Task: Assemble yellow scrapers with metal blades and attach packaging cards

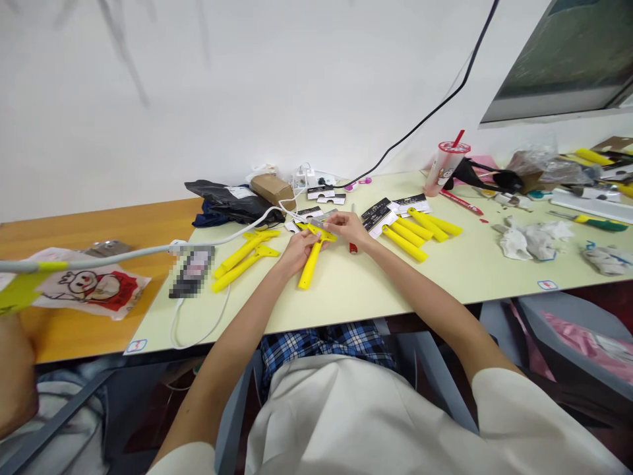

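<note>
My left hand (297, 253) is closed around a yellow scraper (309, 267) near its head, with the handle slanting down toward me. My right hand (350, 226) pinches a flat grey metal blade (321, 228) lying along the scraper's head. Part of the blade is hidden by my fingers. To the left, two more yellow scraper handles (244, 267) lie on the table. Right of my hands rest several yellow scrapers (405, 244) with black-and-white cards (378, 216) at their heads. A red-handled screwdriver (353, 248) is partly hidden behind my right wrist.
A white cable (237, 239) crosses the left side above a phone (195, 267). Behind are a black plastic bag (227, 201) and a brown box (271, 189). Rightward stand a drink cup (442, 168), a red marker (462, 202) and crumpled gloves (531, 237). Another person's arm (14, 376) shows at left.
</note>
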The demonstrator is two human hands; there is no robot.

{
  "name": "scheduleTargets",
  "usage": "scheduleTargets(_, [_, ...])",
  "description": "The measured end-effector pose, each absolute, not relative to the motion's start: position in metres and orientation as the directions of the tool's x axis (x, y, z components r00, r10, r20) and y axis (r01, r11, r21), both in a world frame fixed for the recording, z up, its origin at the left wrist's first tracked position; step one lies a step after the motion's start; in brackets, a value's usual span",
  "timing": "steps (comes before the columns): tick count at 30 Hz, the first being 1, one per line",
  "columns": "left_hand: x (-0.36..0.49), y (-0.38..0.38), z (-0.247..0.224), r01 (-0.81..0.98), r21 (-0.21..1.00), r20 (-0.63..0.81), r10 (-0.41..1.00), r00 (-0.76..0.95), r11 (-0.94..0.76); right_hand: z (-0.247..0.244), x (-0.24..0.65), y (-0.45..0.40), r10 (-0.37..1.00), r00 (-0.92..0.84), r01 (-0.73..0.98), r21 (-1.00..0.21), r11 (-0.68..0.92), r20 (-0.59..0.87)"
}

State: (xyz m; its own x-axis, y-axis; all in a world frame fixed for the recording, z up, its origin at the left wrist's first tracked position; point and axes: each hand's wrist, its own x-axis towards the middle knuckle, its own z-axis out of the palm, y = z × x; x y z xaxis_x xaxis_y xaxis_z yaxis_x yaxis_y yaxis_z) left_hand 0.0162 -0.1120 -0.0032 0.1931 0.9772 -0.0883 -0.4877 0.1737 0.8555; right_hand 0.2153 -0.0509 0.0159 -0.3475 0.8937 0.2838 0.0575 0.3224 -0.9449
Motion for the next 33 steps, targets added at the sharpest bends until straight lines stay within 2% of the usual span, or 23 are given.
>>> scheduleTargets(9, [0.021,-0.116,0.0,-0.466,0.873,-0.084,0.985,0.149,0.145,0.013,0.216,-0.051,0.86,-0.395,0.216,-0.877,0.429,0.323])
scheduleTargets(14, [0.024,-0.112,-0.002,-0.475,0.863,-0.167,0.984,0.054,0.173,0.013,0.218,-0.05,0.829,-0.43,0.298,-0.811,0.503,0.357])
scheduleTargets(16, [0.025,-0.111,-0.001,-0.493,0.854,-0.195,0.981,-0.005,0.167,0.013,0.223,-0.042,0.823,-0.429,0.371,-0.759,0.536,0.371])
scheduleTargets(19, [0.022,-0.109,0.002,-0.545,0.83,-0.192,0.978,-0.078,0.12,0.014,0.23,-0.019,0.834,-0.39,0.576,-0.603,0.552,0.391])
scheduleTargets(22, [0.017,-0.107,0.005,-0.617,0.785,-0.18,0.972,-0.153,0.048,0.021,0.228,0.013,0.828,-0.437,0.654,-0.508,0.56,0.35])
scheduleTargets(27, [0.006,-0.101,0.004,-0.689,0.724,-0.208,0.942,-0.265,-0.034,0.03,0.199,0.052,0.743,-0.64,0.617,-0.447,0.648,0.195])
scheduleTargets(30, [0.002,-0.099,0.004,-0.704,0.709,-0.214,0.934,-0.286,-0.053,0.029,0.188,0.06,0.731,-0.666,0.63,-0.415,0.657,0.147])
scheduleTargets(33, [0.001,-0.098,0.005,-0.709,0.701,-0.216,0.927,-0.307,-0.072,0.025,0.19,0.057,0.758,-0.63,0.673,-0.368,0.641,0.169])
